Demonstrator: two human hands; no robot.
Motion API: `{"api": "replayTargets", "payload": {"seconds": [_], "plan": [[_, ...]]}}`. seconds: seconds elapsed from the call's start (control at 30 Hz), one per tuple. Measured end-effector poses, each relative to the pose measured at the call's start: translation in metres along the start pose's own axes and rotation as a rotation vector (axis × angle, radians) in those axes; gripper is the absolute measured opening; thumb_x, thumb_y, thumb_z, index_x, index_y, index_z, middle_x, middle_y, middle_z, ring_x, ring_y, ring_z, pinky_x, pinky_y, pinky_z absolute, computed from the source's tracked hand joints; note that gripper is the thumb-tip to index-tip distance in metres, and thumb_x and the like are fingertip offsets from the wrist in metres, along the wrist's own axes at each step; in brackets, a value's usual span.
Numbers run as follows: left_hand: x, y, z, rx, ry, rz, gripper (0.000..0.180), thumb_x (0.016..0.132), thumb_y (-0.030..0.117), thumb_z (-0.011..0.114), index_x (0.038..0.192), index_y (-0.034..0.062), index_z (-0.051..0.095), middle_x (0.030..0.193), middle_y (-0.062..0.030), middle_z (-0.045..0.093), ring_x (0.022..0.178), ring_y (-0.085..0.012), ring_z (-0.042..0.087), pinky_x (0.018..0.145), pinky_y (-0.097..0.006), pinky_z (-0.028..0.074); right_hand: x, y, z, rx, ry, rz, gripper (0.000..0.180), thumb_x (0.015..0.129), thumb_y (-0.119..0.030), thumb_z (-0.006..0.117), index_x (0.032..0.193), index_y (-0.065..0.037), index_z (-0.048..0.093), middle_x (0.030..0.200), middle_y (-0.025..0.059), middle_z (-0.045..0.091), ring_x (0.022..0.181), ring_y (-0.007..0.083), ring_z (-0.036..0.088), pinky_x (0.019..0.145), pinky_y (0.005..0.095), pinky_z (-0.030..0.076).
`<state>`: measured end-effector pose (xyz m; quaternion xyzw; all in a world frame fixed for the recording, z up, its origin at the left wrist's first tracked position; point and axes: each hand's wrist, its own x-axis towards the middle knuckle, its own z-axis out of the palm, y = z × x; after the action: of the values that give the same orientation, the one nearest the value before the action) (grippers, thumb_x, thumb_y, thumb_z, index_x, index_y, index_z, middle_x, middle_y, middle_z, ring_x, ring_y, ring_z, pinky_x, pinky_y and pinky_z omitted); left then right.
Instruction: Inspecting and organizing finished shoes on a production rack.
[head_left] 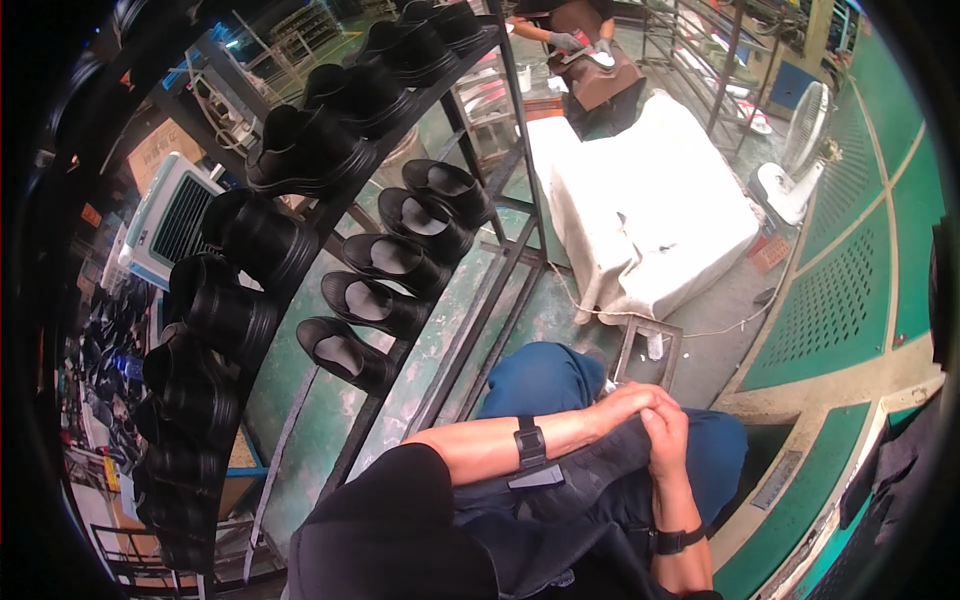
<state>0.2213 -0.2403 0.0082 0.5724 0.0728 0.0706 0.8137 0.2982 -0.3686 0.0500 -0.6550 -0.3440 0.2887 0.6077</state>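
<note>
My left hand [628, 402] and my right hand [664, 432] are clasped together above my lap, between my knees in blue trousers [545, 378]. The fingers of both are closed and folded against each other, and I see no object in them. The palms are hidden. A black strap with a buckle [529, 443] sits round my left forearm, and another black strap [678, 541] is on my right wrist. To the left of my knees, black slip-on shoes [345, 357] stand in a row on a dark metal rack [372, 410].
More black shoes [210, 305] fill the higher rack bar. Ahead stands a block draped in white cloth [665, 215]. Beyond it, a co-worker's gloved hands [566, 41] hold a red-and-white item. A white fan [800, 150] and green perforated panels [825, 310] line the right; an air cooler [170, 220] is left.
</note>
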Motion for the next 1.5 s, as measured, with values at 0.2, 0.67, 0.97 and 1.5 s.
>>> {"api": "replayTargets", "payload": {"seconds": [0.2,0.67,0.97,1.5], "plan": [[0.007,0.009,0.006,-0.076,0.059,-0.087,0.036,0.097,0.025,0.05,0.109,-0.0024,0.07,0.113,-0.0128,0.071,0.115,-0.0202,0.061,0.103,-0.033,0.044,0.001,-0.011,-0.008,0.027,-0.06,-0.103,0.037,0.09,-0.029,0.055,0.09,0.004,0.072,0.088,0.0102,0.072,0.086,0.0192,0.066,0.081,0.0312,0.048],[-0.126,0.051,0.07,-1.135,0.32,-0.461,0.058,0.095,0.055,0.051,0.124,0.0071,0.065,0.113,-0.0124,0.072,0.1,-0.0277,0.069,0.091,-0.043,0.054,0.044,0.034,-0.022,0.848,0.293,0.489,0.054,0.092,-0.051,0.047,0.088,-0.002,0.068,0.084,0.0165,0.069,0.077,0.0273,0.067,0.074,0.0369,0.055],[-0.139,0.078,0.072,-1.129,0.228,-0.59,0.046,0.095,0.043,0.059,0.124,0.0074,0.067,0.113,-0.0132,0.072,0.101,-0.0282,0.068,0.09,-0.041,0.054,0.023,-0.026,-0.001,0.937,0.268,0.369,0.048,0.091,-0.049,0.054,0.109,-0.006,0.066,0.091,0.0109,0.065,0.083,0.0237,0.065,0.075,0.0331,0.055],[-0.085,0.136,0.07,0.079,-0.511,0.059,0.124,0.079,0.037,0.079,0.158,0.0012,-0.01,0.167,-0.0157,-0.01,0.154,-0.0236,-0.008,0.122,-0.036,-0.002,0.019,0.011,-0.074,0.758,0.062,0.632,0.055,0.097,-0.052,0.052,0.133,-0.011,0.054,0.123,0.0118,0.063,0.109,0.0263,0.062,0.09,0.0448,0.052]]}}
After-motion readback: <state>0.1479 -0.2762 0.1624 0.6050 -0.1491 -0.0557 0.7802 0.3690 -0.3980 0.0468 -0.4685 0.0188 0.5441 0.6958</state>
